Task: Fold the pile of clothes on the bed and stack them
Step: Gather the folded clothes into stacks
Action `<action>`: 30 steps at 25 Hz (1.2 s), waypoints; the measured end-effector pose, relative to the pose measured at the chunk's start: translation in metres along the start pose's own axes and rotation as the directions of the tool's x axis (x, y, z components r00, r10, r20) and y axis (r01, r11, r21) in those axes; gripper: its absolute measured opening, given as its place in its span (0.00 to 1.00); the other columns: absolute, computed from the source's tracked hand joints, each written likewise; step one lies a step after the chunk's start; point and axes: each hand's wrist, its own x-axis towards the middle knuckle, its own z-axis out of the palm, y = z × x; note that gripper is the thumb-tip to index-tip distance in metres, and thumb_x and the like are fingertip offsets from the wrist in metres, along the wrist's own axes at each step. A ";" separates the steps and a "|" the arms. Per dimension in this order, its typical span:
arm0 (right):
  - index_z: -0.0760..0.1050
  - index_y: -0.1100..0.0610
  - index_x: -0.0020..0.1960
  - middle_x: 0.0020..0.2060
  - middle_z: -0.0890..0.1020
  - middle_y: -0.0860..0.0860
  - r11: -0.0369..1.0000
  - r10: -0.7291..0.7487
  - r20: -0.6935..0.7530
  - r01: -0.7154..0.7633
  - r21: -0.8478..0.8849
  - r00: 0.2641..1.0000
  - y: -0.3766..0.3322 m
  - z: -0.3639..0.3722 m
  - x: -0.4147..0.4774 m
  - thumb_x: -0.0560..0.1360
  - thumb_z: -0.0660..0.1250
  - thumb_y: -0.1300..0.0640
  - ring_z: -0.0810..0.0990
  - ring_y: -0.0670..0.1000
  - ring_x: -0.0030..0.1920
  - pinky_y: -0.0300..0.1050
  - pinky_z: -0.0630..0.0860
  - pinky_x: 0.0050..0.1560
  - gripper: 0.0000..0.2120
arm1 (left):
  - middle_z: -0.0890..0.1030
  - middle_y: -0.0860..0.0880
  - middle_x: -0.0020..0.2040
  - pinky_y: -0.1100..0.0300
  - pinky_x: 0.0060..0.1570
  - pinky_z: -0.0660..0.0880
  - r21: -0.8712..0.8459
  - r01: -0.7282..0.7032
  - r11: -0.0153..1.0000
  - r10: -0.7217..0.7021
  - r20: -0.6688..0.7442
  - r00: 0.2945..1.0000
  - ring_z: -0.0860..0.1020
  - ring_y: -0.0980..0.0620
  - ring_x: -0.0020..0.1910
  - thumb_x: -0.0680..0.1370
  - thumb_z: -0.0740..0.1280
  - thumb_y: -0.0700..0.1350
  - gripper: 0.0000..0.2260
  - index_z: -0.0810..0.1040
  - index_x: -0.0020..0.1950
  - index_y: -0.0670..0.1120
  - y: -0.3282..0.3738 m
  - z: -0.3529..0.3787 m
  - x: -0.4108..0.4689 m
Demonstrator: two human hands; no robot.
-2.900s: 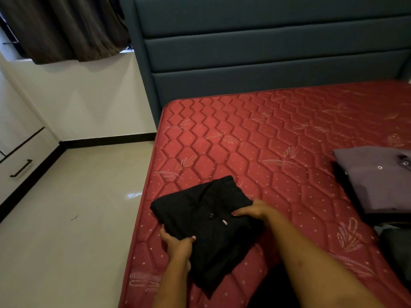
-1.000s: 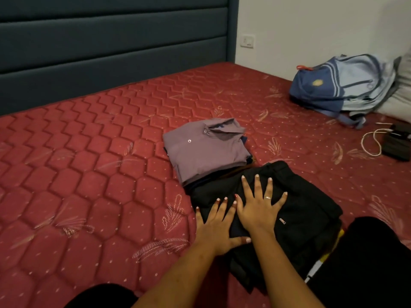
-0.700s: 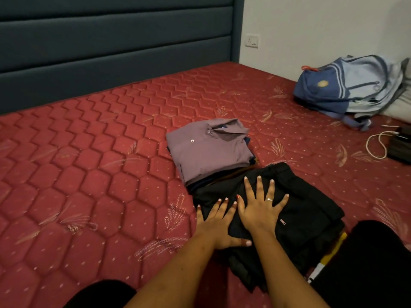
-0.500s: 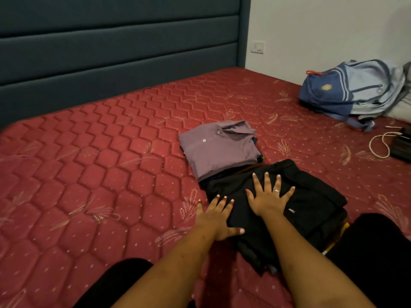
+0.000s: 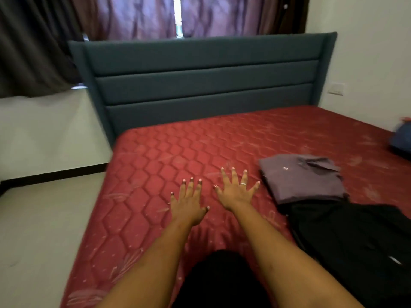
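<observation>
The folded black clothes [image 5: 355, 236] lie at the lower right of the frame, a dark stack that runs off the right edge. Its upper edge meets the lower edge of a folded purple shirt [image 5: 304, 178], which sits just above it at right of centre with its collar turned toward the upper right. Both piles rest on the red quilted mattress [image 5: 178, 152]. Left of them, at the middle of the frame, the right hand [image 5: 235, 194] is spread flat with its fingers wide apart, holding nothing, a ring [image 5: 243, 184] on one finger; its outermost finger is near the shirt's left edge but apart from it. The left hand [image 5: 189, 207] is just beside it, lower and to the left, fingers straight and closer together, also holding nothing. Whether the palms touch the mattress I cannot tell. A dark-clad knee [image 5: 222, 278] shows between the forearms at the bottom. A broad stretch of bare mattress runs from the hands up to the blue-grey headboard [image 5: 200, 81]. The mattress's left edge slants from mid-frame down to the lower left, with pale floor [image 5: 44, 218] beyond it. Curtains [image 5: 133, 16] hang across the top, a wall socket [image 5: 337, 88] sits at upper right, and a blurred blue bag [image 5: 402, 138] is cut by the right edge.
</observation>
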 end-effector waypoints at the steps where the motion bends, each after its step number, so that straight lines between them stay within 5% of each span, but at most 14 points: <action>1: 0.40 0.40 0.77 0.78 0.41 0.47 0.998 -0.065 0.018 0.065 0.009 0.998 -0.039 0.007 0.001 0.79 0.49 0.36 0.35 0.60 0.76 0.75 0.34 0.65 0.31 | 0.38 0.51 0.79 0.37 0.72 0.46 -0.009 0.067 0.998 -0.068 -0.021 0.997 0.37 0.48 0.77 0.78 0.58 0.62 0.38 0.38 0.78 0.54 -0.037 -0.008 -0.006; 7: 0.40 0.40 0.77 0.78 0.43 0.47 0.906 -0.424 0.126 0.423 0.036 0.897 -0.281 0.098 -0.005 0.80 0.50 0.37 0.37 0.57 0.77 0.75 0.35 0.66 0.30 | 0.38 0.50 0.79 0.35 0.71 0.45 -0.078 0.477 0.876 -0.480 -0.037 0.876 0.37 0.46 0.77 0.79 0.57 0.61 0.36 0.38 0.78 0.54 -0.280 -0.006 -0.048; 15: 0.35 0.41 0.77 0.78 0.39 0.47 0.717 -0.658 0.318 0.697 -0.013 0.683 -0.547 0.238 0.012 0.80 0.44 0.37 0.35 0.55 0.77 0.72 0.34 0.68 0.30 | 0.37 0.49 0.79 0.38 0.72 0.46 -0.114 0.760 0.640 -0.765 0.005 0.645 0.37 0.45 0.77 0.80 0.54 0.62 0.35 0.35 0.78 0.54 -0.552 0.031 -0.049; 20: 0.36 0.42 0.77 0.78 0.40 0.48 0.622 -0.710 0.388 0.782 -0.044 0.587 -0.666 0.241 -0.023 0.80 0.44 0.37 0.36 0.56 0.77 0.71 0.35 0.68 0.30 | 0.38 0.49 0.79 0.38 0.72 0.46 -0.184 0.845 0.502 -0.854 0.043 0.518 0.37 0.45 0.77 0.80 0.55 0.61 0.35 0.35 0.77 0.54 -0.644 -0.016 -0.101; 25: 0.34 0.43 0.77 0.78 0.39 0.48 0.440 -0.786 0.481 0.898 -0.006 0.388 -0.801 0.190 -0.138 0.82 0.46 0.41 0.35 0.55 0.77 0.71 0.28 0.64 0.29 | 0.40 0.50 0.79 0.38 0.72 0.48 -0.339 0.906 0.252 -0.950 0.092 0.298 0.40 0.46 0.78 0.81 0.55 0.57 0.32 0.39 0.78 0.55 -0.702 -0.123 -0.205; 30: 0.35 0.44 0.77 0.78 0.39 0.48 0.323 -0.814 0.542 0.938 0.123 0.210 -0.909 0.132 -0.252 0.82 0.45 0.41 0.35 0.54 0.77 0.70 0.33 0.68 0.29 | 0.39 0.49 0.79 0.39 0.73 0.49 -0.367 0.930 0.033 -0.993 0.090 0.070 0.38 0.46 0.77 0.82 0.55 0.50 0.31 0.39 0.78 0.54 -0.758 -0.203 -0.304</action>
